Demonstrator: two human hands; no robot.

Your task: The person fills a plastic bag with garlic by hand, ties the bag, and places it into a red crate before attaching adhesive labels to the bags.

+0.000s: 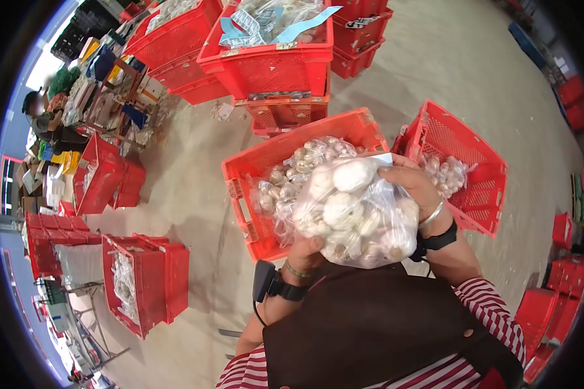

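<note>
A clear plastic bag of garlic bulbs (357, 214) is held up in front of my apron, between both hands. My left hand (305, 255) grips its lower left side, with the thumb on the plastic. At the upper right, my right hand (416, 185) is closed on the bag near a white label (384, 158). Under and behind the bag is a red crate (253, 159) with bagged garlic (280, 175) inside. To its right another red crate (483, 159) holds a few bags of garlic (444, 175). The bag hides part of the near crate.
Stacked red crates (266, 68) with bags and blue-white strips stand ahead. More red crates (146, 282) with bags stand on the left. A person (45, 123) sits at the far left beside a cluttered rack. Further crates (551, 305) line the right edge.
</note>
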